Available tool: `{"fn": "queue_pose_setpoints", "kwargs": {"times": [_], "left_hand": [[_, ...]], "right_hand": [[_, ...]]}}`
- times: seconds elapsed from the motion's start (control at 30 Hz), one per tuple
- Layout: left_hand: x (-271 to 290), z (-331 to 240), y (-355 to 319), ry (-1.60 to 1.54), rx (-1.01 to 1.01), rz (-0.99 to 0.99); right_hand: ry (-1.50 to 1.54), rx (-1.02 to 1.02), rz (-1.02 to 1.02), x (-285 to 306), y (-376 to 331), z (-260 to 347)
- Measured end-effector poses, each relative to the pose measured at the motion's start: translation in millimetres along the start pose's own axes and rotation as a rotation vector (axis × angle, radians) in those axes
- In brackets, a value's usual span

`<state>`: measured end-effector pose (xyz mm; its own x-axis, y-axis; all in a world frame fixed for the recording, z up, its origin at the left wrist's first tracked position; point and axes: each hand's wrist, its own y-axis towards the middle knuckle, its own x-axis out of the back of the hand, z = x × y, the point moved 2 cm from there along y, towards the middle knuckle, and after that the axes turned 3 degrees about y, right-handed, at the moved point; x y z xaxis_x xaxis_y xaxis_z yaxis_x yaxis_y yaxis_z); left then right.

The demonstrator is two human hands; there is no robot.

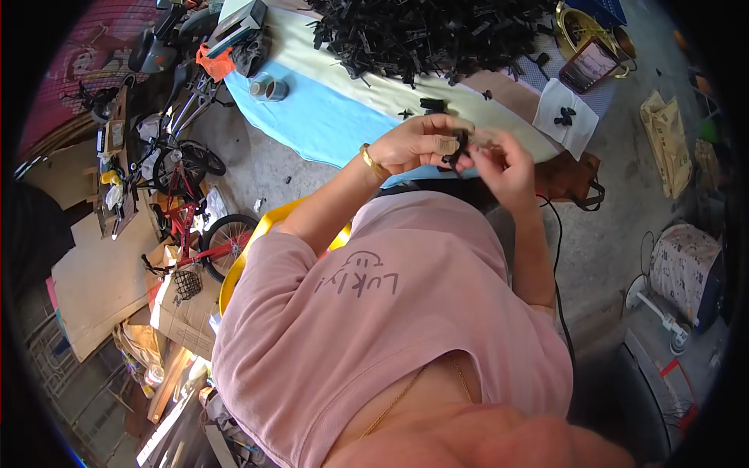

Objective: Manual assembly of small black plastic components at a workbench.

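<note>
Both hands meet over the near edge of the tabletop [328,117], working one small black plastic clip [455,150]. The left hand [413,144] has its fingers closed round the clip, a strip of tape on one finger, a gold bangle [372,162] at the wrist. The right hand [503,164] pinches the clip's other end with thumb and fingertips. The clip looks light and stiff, likely a bit brittle where it is thin, so it is best gripped by its thicker body. Beyond lies a big heap of black plastic parts [437,31], with a few more on a white cloth [566,117] beside a phone [589,64]. A yellow tub [257,238] sits low at the left
</note>
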<state>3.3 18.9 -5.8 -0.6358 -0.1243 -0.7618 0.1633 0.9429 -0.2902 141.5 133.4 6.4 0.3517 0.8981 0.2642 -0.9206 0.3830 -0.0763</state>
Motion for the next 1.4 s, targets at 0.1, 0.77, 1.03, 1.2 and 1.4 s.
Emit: {"fn": "queue_pose_setpoints", "kwargs": {"times": [0.1,0.77,1.03,1.2,1.4], "left_hand": [[-8,-4,0,0.176,-0.237,-0.098],[-18,16,-11,0.943,-0.500,-0.596],[-29,12,-9,0.979,-0.586,-0.661],[-50,5,-15,1.320,-0.530,-0.592],[-59,-29,-38,1.541,-0.767,-0.455]], "right_hand": [[0.302,0.148,-0.304,1,0,-2],[0.316,-0.147,-0.117,-18,0,14],[0.537,-0.150,-0.212,-16,1,12],[0.175,-0.030,-0.202,-16,2,12],[0.492,-0.128,-0.143,14,-15,-5]]}}
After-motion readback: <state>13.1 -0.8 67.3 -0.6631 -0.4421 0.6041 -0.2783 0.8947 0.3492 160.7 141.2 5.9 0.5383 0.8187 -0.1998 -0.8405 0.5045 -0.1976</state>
